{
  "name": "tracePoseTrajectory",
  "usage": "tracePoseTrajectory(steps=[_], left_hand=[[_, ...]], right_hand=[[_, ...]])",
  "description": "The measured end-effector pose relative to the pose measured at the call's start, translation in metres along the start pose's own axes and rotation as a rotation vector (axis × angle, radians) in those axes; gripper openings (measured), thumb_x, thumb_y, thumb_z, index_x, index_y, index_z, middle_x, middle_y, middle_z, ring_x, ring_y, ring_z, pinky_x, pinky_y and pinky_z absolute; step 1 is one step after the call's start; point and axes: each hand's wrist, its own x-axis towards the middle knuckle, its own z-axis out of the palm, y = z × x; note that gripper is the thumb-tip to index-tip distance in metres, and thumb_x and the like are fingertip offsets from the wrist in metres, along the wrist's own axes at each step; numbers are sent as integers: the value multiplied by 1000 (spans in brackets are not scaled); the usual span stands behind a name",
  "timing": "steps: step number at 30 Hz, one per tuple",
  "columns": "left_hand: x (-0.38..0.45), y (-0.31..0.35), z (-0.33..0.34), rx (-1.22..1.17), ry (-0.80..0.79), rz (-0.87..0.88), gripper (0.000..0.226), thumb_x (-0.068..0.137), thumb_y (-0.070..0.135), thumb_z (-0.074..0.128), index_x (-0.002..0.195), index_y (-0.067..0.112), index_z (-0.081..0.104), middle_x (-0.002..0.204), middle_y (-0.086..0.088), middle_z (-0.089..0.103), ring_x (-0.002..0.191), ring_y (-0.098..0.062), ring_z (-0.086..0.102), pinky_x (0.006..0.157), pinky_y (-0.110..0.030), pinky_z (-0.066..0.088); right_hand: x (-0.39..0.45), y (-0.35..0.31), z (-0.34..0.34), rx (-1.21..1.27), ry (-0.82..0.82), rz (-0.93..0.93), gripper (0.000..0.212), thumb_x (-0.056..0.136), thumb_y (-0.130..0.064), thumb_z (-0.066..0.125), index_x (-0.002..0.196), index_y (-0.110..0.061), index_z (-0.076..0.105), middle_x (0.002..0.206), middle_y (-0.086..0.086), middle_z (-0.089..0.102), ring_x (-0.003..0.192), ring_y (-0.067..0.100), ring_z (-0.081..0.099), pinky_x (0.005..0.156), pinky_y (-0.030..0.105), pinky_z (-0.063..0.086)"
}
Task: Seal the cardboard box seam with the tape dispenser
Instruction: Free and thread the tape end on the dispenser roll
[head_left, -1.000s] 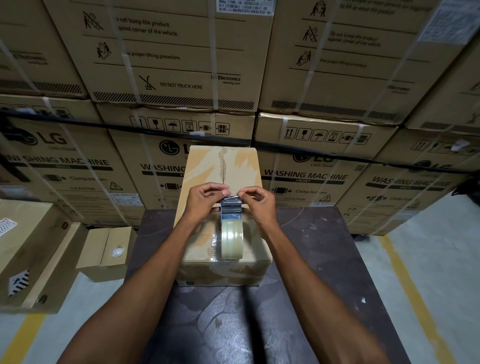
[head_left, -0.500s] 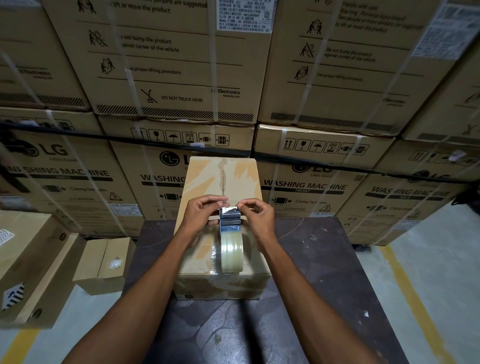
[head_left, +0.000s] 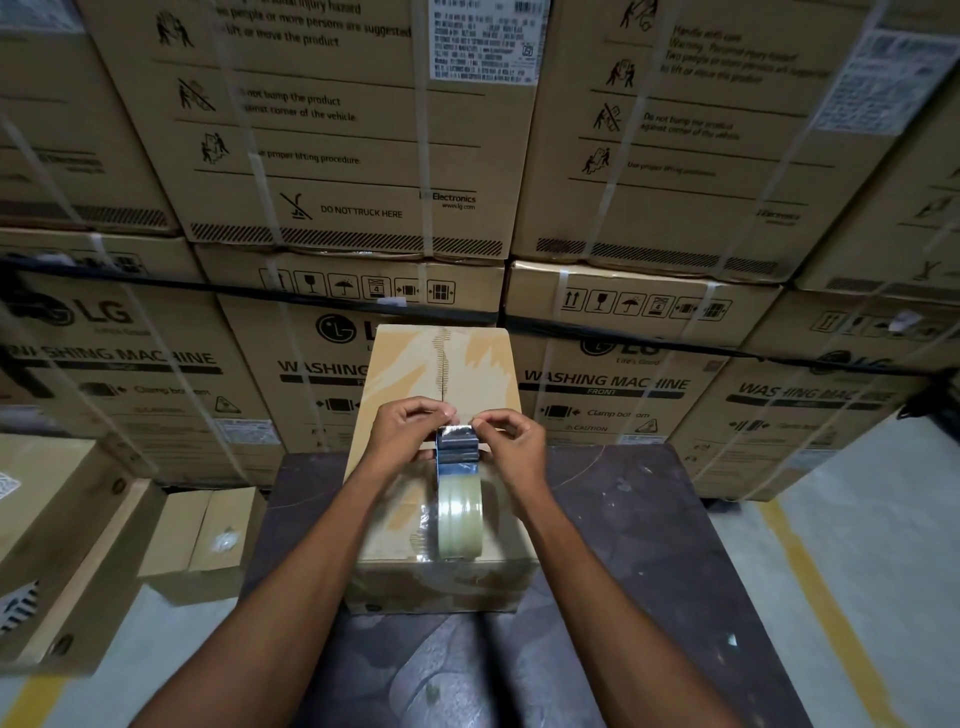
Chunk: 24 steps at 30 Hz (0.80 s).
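A cardboard box (head_left: 410, 374) lies on a dark table (head_left: 639, 525), its centre seam running away from me with torn old tape marks along it. A tape dispenser (head_left: 457, 499) with a clear tape roll and a metal front plate stands on the box top, over the seam. My left hand (head_left: 405, 434) and my right hand (head_left: 511, 444) meet at the metal front end of the dispenser. Both hands pinch there with their fingertips, at the tape's free end. Clear tape covers the near part of the box top.
Stacked washing-machine cartons (head_left: 332, 156) form a wall right behind the table. A small cardboard box (head_left: 202, 540) and a larger carton (head_left: 57, 545) sit on the floor at left. Grey floor with a yellow line (head_left: 826, 597) lies at right.
Both hands stay pinched at the dispenser's front end on the box. The view has tilted up a little, so the box and hands sit lower in the frame.
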Motion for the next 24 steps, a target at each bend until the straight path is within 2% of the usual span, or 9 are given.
tracePoseTrajectory(steps=[4, 9, 12, 16, 20, 24], left_hand=[[1, -2, -2, 8, -21, -12, 10, 94, 21, 83, 103, 18, 84, 104, -7, 86, 95, -16, 78, 74, -32, 58], [0, -4, -3, -2, -35, -19, 12, 91, 14, 85, 103, 18, 84, 100, -10, 86, 93, -19, 77, 83, -39, 58], [0, -5, -3, 13, -46, 11, 17, 89, 9, 87, 105, 13, 84, 95, -9, 86, 90, -19, 77, 80, -34, 61], [-1, -5, -5, 37, -58, 49, 25, 86, 2, 88, 109, 10, 83, 99, -7, 86, 92, -14, 80, 73, -21, 62], [2, -6, -7, 69, -72, 101, 27, 83, 2, 91, 108, 9, 84, 102, -8, 87, 97, -15, 81, 83, -20, 62], [2, -8, -7, 38, -65, 124, 24, 88, 14, 88, 112, 10, 84, 102, -9, 87, 96, -15, 81, 87, -21, 61]], right_hand=[[0, 1, -1, 15, 1, -8, 4, 90, 4, 75, 93, 2, 77, 91, 11, 78, 80, 12, 74, 69, 30, 64], [1, 5, -2, 27, -9, -15, 3, 90, 2, 77, 93, 0, 78, 93, 12, 79, 84, 16, 75, 74, 37, 66], [1, 6, -2, 33, 4, -16, 3, 89, 1, 78, 92, 0, 78, 92, 13, 79, 84, 17, 74, 75, 39, 66], [3, 8, 0, 34, 23, -11, 5, 89, 2, 78, 93, 5, 77, 100, 26, 78, 86, 22, 74, 78, 45, 66], [5, 8, 1, 47, 26, 11, 10, 89, 2, 78, 95, 9, 75, 98, 25, 78, 85, 22, 74, 76, 43, 66], [6, 7, 1, 43, 32, 19, 11, 89, 0, 79, 95, 8, 75, 98, 24, 79, 83, 21, 75, 73, 38, 66]])
